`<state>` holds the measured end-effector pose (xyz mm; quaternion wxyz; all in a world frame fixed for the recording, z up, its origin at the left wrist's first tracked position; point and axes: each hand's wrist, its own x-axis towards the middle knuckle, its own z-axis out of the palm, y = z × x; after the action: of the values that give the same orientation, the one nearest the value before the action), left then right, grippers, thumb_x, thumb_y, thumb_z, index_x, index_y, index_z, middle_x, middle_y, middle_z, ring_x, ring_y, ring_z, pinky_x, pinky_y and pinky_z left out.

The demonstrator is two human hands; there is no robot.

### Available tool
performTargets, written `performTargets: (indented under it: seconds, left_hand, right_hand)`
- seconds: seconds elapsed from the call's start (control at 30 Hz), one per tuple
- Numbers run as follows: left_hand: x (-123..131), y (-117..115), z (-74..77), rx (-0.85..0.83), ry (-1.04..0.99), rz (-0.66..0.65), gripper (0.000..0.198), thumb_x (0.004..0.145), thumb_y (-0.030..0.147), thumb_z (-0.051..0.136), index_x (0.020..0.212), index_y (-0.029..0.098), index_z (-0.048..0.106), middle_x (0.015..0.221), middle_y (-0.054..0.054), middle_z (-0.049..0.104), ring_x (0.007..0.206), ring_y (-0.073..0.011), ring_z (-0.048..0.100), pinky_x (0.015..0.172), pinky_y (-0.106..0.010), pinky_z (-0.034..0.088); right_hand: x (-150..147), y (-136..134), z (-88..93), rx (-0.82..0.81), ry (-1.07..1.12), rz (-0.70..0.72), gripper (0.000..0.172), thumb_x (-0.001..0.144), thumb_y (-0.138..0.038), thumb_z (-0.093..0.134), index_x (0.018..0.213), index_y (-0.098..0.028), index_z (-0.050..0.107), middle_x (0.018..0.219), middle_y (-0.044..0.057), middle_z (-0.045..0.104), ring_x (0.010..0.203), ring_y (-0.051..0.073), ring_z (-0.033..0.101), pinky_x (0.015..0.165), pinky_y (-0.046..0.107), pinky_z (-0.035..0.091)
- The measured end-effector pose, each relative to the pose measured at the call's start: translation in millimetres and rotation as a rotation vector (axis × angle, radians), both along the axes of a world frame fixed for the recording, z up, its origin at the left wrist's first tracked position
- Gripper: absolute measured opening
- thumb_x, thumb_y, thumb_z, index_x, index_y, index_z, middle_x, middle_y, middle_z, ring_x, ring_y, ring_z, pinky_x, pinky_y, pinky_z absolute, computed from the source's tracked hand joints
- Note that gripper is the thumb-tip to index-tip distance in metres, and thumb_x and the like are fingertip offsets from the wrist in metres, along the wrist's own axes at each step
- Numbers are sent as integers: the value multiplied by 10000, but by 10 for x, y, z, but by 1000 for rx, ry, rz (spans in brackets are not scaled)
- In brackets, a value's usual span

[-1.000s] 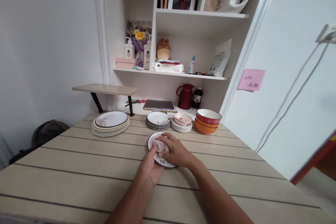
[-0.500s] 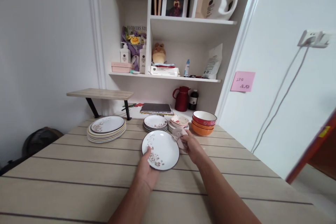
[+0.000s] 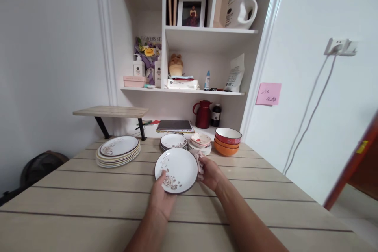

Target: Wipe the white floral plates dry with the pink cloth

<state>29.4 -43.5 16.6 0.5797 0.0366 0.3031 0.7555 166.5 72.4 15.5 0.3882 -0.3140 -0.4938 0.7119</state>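
My left hand (image 3: 162,196) grips the near edge of a white plate (image 3: 177,168) with a dark rim and a brown flower print, tilted up off the wooden table (image 3: 88,204). My right hand (image 3: 210,173) is closed on a small pale cloth (image 3: 198,158) at the plate's right edge. Just behind stand a stack of like small plates (image 3: 173,141) and a stack of white dishes with a pink one on top (image 3: 201,143).
A stack of large plates (image 3: 118,150) sits at the left, red and orange bowls (image 3: 227,140) at the right. Behind are a small wooden riser (image 3: 110,112), a tablet (image 3: 174,125), a red jug (image 3: 202,114) and shelves. A white wall with a pink note (image 3: 268,93) is to the right.
My right hand stopped rubbing the plate's face with the cloth and moved to its right edge. My left hand has tilted the plate up toward me. The view has dropped a little.
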Motion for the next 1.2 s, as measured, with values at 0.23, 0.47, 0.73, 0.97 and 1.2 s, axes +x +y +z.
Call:
performTargets:
  seconds: [0.23, 0.47, 0.73, 0.97, 1.2]
  left_hand:
    - [-10, -21, 29, -61, 99, -136, 382, 806, 151, 591, 1183, 87, 586, 1015, -157, 721, 941, -263, 687, 847, -420, 543]
    - [45, -81, 28, -68, 165, -395, 431, 776, 193, 639, 1172, 32, 590, 925, -185, 733, 926, -290, 690, 862, -401, 519]
    - [82, -172, 59, -101, 354, -597, 394, 779, 229, 634, 1125, 41, 621, 817, -173, 741, 739, -277, 712, 803, -393, 520]
    - [146, -141, 23, -63, 169, -499, 398, 805, 227, 609, 1147, 21, 604, 918, -189, 733, 897, -285, 696, 887, -390, 496]
    - [105, -33, -30, -53, 37, -249, 392, 853, 195, 533, 1202, 19, 562, 997, -183, 720, 972, -269, 677, 925, -403, 496]
  right_hand:
    - [71, -101, 58, -78, 95, 19, 310, 733, -432, 670, 931, -208, 588, 577, -31, 611, 446, 106, 525, 406, 198, 402]
    - [238, -112, 76, -35, -12, 63, 479, 600, -139, 676, 1067, -166, 573, 839, 69, 728, 744, 233, 688, 730, 377, 546]
    - [370, -231, 244, 50, -32, 262, 500, 614, -170, 688, 1104, -160, 590, 915, 92, 718, 789, 248, 682, 759, 407, 533]
    - [313, -165, 188, 91, -61, 170, 398, 627, -214, 690, 1009, -156, 596, 820, 73, 710, 692, 208, 665, 695, 349, 531]
    - [57, -178, 34, 0, 48, 51, 594, 595, -176, 654, 1158, -245, 476, 819, 28, 703, 672, 246, 676, 612, 376, 537]
